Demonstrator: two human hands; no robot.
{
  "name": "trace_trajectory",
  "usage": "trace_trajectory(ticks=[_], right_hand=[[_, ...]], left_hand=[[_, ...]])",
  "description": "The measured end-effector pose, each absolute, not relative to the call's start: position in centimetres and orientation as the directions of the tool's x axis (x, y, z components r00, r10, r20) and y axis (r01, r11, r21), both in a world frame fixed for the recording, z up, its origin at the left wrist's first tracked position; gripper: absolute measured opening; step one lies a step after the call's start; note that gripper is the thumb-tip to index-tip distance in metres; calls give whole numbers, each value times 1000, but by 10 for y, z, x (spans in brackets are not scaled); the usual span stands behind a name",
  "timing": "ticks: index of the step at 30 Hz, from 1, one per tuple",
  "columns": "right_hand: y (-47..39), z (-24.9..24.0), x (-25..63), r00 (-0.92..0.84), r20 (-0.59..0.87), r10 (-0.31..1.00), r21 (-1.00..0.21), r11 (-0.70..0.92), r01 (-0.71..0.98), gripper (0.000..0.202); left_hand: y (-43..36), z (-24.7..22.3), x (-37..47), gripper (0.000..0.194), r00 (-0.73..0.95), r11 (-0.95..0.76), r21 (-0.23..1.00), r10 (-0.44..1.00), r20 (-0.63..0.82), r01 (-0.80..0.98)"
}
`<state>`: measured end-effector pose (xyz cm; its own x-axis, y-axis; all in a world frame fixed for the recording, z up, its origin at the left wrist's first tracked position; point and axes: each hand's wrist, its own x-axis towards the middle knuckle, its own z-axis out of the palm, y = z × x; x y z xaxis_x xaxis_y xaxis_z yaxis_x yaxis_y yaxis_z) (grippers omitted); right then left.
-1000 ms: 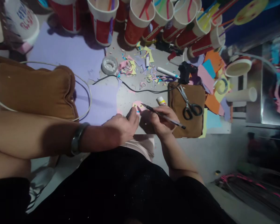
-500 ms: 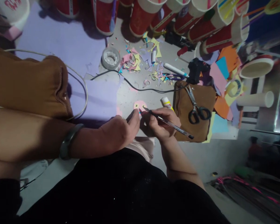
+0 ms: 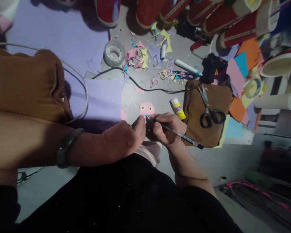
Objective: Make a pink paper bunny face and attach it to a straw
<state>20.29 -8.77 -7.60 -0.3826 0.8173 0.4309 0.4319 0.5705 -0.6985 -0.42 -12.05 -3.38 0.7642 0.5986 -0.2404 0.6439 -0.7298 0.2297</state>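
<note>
Paper disc (image 3: 146, 112), pink and face-like, at a grey tabletop's (image 3: 131, 98) near edge, between a person's two bare hands. Two pale yellow eyes (image 3: 143, 108) with dark centres sit side by side on it, and a small blue strip (image 3: 146, 115) lies below them, mouth-like.

The left hand (image 3: 122, 137), a bangle (image 3: 62, 154) at its wrist, has its fingers bunched together with their tips at the disc's lower edge; whether they pinch the paper or only press on it, I cannot tell. The right hand (image 3: 173, 122) pinches a slim clear-barrelled pen (image 3: 176, 132) between thumb and fingers, its point just beside the blue strip (contact is too small to make out).

As far as it shows, the shaping of the disc looks done, and both eyes and the strip appear in place. Work seems to be at the strip now; what is left there is hard to judge, since fingertips cover part of the lower edge.

Right of the disc lies a yellow-and-white tube (image 3: 177, 108), perhaps glue. Beyond it, black-handled scissors (image 3: 208, 107) rest partly open on a brown fabric pad (image 3: 219, 97). Farther back are paper scraps (image 3: 137, 60), a tape roll (image 3: 108, 56), a white marker (image 3: 187, 67) and a row of red cups (image 3: 150, 14). A lilac sheet (image 3: 97, 100) spreads to the left.
</note>
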Motion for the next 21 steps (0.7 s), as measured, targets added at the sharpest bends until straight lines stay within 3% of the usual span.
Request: trace_trajectory(ticks=[10,21], right_hand=[[-89,-78,204,-373,454,809,-657,587,474,18],[-88,-81,204,-379,465,800,-619,600,507,15]], left_hand=[[-124,-40,-3,63,750,-696,279,627,-213,661],[-121,-33,-3,61,773,-753,185,592,-228,631]])
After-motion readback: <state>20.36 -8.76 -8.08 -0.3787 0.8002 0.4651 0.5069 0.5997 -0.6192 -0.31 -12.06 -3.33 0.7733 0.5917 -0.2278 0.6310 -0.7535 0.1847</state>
